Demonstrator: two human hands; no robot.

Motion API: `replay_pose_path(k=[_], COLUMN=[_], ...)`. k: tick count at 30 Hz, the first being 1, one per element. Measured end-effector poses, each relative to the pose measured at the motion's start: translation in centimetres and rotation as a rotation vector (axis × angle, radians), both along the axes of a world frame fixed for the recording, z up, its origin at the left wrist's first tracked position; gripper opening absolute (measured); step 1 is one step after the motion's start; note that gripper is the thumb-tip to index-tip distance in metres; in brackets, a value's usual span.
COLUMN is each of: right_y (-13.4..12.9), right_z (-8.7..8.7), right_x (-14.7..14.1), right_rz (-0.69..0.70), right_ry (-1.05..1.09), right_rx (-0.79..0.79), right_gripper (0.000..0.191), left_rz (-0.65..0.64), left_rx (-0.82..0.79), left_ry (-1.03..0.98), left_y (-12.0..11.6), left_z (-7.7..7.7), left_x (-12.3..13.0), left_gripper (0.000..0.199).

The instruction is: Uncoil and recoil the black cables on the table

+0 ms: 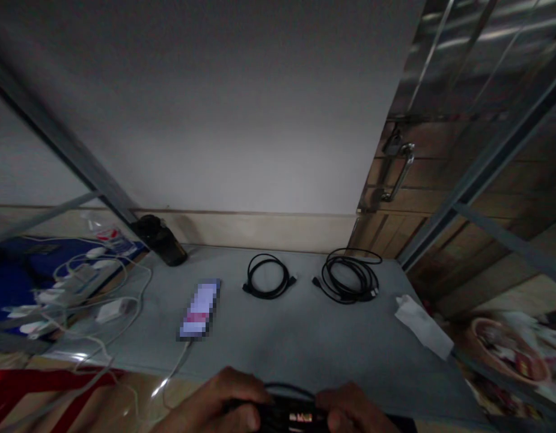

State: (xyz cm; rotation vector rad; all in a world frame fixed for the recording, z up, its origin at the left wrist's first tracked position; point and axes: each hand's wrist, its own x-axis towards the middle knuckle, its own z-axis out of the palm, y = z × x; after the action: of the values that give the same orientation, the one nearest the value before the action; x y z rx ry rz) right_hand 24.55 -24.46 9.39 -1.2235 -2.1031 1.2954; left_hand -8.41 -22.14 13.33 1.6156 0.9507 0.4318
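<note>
At the bottom edge of the view, my left hand [228, 400] and my right hand [350, 406] are closed on the two sides of a dark object [296, 414] with a small bright patch. Its lower part is cut off by the frame, and what it is stays unclear. A thin black loop arches above it. Beyond my hands, a small coiled black cable [248, 287] lies on the grey table [278, 337], and a larger black cable coil [350, 279] lies to its right. A lit phone [200, 308] with a white cable plugged in rests left of them.
A dark bottle [163, 243] is at the back left. White cables and a power strip [79, 282] spread over the left side. White paper [424, 328] lies near the right edge. A basket [476, 331] stands beyond it, and metal posts rise on both sides.
</note>
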Motion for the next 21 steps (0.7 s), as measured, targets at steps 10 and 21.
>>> replay_pose_path(k=[10, 21], right_y=[16.3, 22.8], right_z=[-1.1, -8.9], right_x=[-4.9, -6.5], right_rz=[0.238, 0.122], right_ry=[-0.306, -0.382], right_rx=[0.865, 0.825], right_gripper=[0.033, 0.027], left_rz=[-0.237, -0.046], left_rx=[0.846, 0.956], left_ry=[0.474, 0.546], left_y=[13.2, 19.5], left_z=[1.1, -9.9], left_x=[-3.0, -5.1], left_gripper=[0.021, 0.042])
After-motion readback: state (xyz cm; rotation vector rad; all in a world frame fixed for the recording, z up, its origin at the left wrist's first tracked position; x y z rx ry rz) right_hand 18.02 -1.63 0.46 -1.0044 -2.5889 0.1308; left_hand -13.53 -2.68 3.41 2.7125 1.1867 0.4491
